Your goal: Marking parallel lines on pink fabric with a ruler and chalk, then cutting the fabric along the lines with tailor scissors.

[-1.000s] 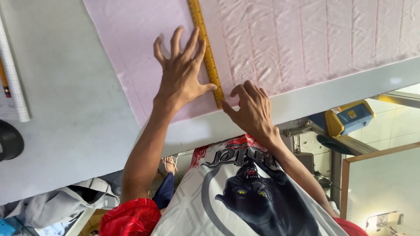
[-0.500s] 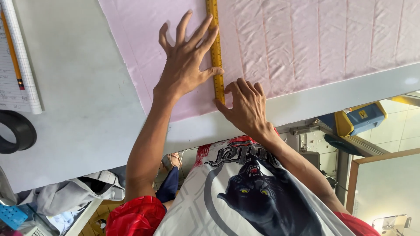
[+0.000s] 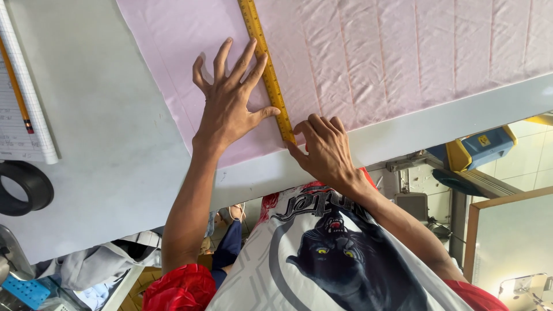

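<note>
My left hand (image 3: 230, 106) lies flat with its fingers spread on a pink fabric sheet (image 3: 374, 52), its thumb and forefinger pressing a long yellow ruler (image 3: 266, 69) onto the cloth. The ruler runs from the fabric's near edge away across the table. My right hand (image 3: 325, 152) sits at the ruler's near end, fingers curled together and pinched on what looks like a small red chalk piece (image 3: 305, 148), mostly hidden. Several faint pink lines cross the fabric to the right of the ruler.
The fabric lies on a grey table (image 3: 103, 150). At the left are a paper sheet (image 3: 17, 132) with a pencil (image 3: 16, 86) on it and a black ring (image 3: 23, 187). A blue and yellow machine (image 3: 478, 147) stands below the table's edge at right.
The view has shifted, so the black ring and the paper have come into sight at the left. Both hands stay at the ruler; my right hand has edged slightly closer to its end.
</note>
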